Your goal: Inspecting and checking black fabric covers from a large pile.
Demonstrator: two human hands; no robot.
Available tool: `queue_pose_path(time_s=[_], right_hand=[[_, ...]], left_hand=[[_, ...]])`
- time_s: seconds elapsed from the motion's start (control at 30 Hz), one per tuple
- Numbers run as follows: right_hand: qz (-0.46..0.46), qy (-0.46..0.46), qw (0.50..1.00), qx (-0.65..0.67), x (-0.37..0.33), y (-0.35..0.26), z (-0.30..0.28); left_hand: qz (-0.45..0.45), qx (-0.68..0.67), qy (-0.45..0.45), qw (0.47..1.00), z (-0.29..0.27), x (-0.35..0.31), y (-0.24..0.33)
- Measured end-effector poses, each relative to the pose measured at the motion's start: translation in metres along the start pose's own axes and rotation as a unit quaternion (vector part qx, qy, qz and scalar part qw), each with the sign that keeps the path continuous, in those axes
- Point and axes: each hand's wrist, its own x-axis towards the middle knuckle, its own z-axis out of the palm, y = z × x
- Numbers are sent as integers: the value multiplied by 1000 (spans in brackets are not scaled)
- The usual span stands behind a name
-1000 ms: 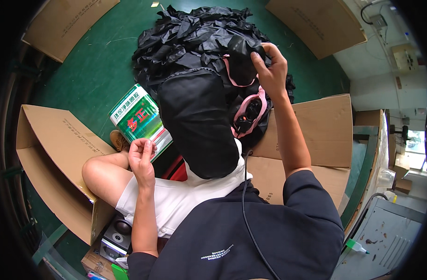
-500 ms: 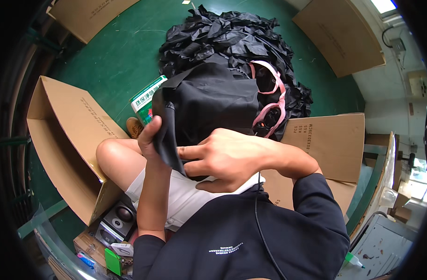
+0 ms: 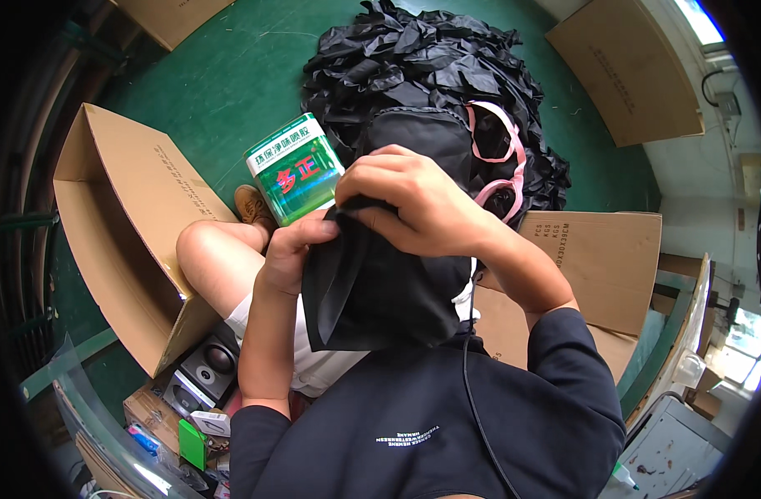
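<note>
I hold a black fabric bag (image 3: 397, 283) in front of my chest, folded over itself. My left hand (image 3: 293, 245) pinches its left edge from below. My right hand (image 3: 413, 200) lies over the top of the fold, fingers curled on the fabric. Pink straps (image 3: 501, 154) hang at the bag's far right side. Just beyond the bag lies a heap of black fabric pieces (image 3: 422, 58) on the green floor.
A green and white tin can (image 3: 293, 166) stands by my left knee. An open cardboard box (image 3: 123, 216) lies at the left. Flat cardboard sheets (image 3: 600, 258) lie at the right and far right (image 3: 625, 75). A small speaker (image 3: 206, 366) sits at lower left.
My right hand came down from the pink straps and crossed over onto the bag. The bag got folded, and both hands now hold it closer to my chest.
</note>
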Motion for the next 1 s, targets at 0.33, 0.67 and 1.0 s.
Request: queue_pose_path(time_s=[0.33, 0.67, 1.0], right_hand=[[178, 203, 959, -88, -1, 12, -5], [197, 238, 803, 509, -34, 30, -31], [178, 279, 748, 575, -49, 30, -19]], left_hand=[[223, 294, 15, 929, 26, -21, 21], [269, 300, 270, 875, -20, -1, 19], [250, 351, 154, 889, -10, 41, -20]])
